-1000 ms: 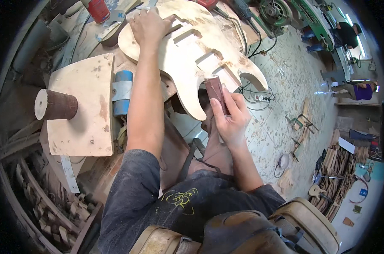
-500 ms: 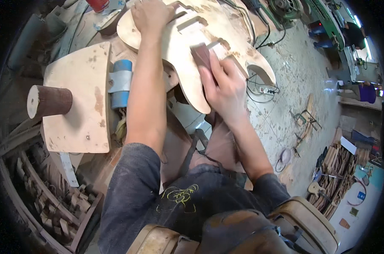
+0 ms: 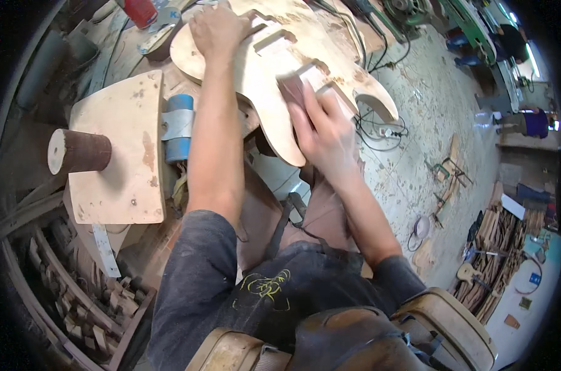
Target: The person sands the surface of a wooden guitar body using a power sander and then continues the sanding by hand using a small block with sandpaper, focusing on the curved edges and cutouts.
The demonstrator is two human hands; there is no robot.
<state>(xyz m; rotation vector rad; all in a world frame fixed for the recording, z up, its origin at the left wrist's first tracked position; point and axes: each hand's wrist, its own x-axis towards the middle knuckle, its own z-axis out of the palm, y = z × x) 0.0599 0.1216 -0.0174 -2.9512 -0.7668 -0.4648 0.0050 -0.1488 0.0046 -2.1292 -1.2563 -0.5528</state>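
A pale wooden electric guitar body with several routed pockets lies at the top, its two horns pointing down and right. My left hand presses on its far left part, fingers bent at the edge and thumb apart toward a pocket; the fingertips are partly hidden. My right hand is closed on a dark brown sanding block, whose face rests on the wood beside the pockets. That block and the fingers are slightly blurred.
Left stand a pale curved board with a brown wooden cylinder and a blue roller. A red can is at the back. A bin of wood scraps lies lower left. Cables trail at right; people stand far right.
My right hand and the sanding block have shifted slightly down and left over the guitar body. My left hand keeps its place on the wood; the whole view has tilted a little.
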